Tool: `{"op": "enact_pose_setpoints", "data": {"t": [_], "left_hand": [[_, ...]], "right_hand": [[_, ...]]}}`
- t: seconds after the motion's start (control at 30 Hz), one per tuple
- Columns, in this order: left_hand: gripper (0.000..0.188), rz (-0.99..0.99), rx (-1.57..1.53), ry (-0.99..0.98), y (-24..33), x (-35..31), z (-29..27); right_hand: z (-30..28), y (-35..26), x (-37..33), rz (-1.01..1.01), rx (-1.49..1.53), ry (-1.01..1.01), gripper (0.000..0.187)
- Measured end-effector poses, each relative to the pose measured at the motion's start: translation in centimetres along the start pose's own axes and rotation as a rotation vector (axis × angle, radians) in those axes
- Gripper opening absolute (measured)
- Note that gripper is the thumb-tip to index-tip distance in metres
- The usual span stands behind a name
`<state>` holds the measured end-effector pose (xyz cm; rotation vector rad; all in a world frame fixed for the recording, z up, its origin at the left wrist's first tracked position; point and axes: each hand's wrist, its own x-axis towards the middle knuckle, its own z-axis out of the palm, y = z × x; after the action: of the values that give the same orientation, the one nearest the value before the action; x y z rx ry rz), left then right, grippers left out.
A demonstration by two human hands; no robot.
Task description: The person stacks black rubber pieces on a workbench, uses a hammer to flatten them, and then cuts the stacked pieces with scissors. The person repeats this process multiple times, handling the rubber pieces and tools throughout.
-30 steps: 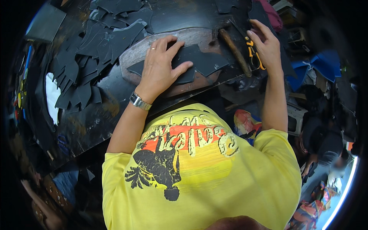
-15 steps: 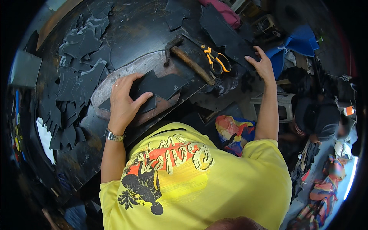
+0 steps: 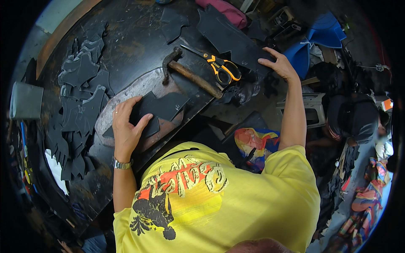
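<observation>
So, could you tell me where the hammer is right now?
In the head view, the hammer lies on the black table, between the scissors and the left hand.

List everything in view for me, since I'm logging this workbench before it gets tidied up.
cut piece: one, black, under the left hand on the oval board
oval board: one, grey-brown, on the workbench
hammer: one, wooden handle, beyond the board
scissors: one, orange and black handles, beside the hammer
large sheet: one, black, far edge, under the right hand
pile of cut pieces: many, black, left of the board
workbench: one, dark
wristwatch: one, metal, left wrist
shirt: one, yellow, printed
left hand: pressing the cut piece
right hand: resting on the large sheet
</observation>
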<state>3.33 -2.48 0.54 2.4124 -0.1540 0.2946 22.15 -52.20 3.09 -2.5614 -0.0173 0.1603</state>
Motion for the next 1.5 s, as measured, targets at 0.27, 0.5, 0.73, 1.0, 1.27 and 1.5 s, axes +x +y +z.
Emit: {"op": "enact_pose_setpoints", "data": {"t": [0.27, 0.5, 0.73, 1.0, 1.27, 1.5], "left_hand": [[0.051, -0.018, 0.013, -0.004, 0.1, 0.0, 0.0], [0.052, 0.010, 0.001, 0.013, -0.1, 0.0, 0.1], [0.052, 0.025, -0.015, 0.040, -0.3, 0.1, 0.2], [0.051, 0.028, -0.032, 0.040, -0.3, 0.1, 0.1], [0.051, 0.022, -0.039, 0.044, -0.4, -0.1, 0.1], [0.051, 0.029, -0.046, 0.049, -0.4, -0.1, 0.1]], "right_hand": [[-0.8, 2.3, 5.4, 0.053, 0.118, 0.158, 0.054], [0.1, 5.5, 13.3, 0.119, -0.177, 0.214, 0.069], [0.4, 6.9, 15.9, 0.088, -0.327, 0.158, 0.077], [-0.6, 6.2, 14.6, 0.149, 0.151, 0.215, 0.044], [-2.7, 3.7, 11.9, 0.103, 0.873, 0.479, 0.028], [-1.0, -5.9, 6.1, -0.168, 1.196, 0.180, 0.028]]}}
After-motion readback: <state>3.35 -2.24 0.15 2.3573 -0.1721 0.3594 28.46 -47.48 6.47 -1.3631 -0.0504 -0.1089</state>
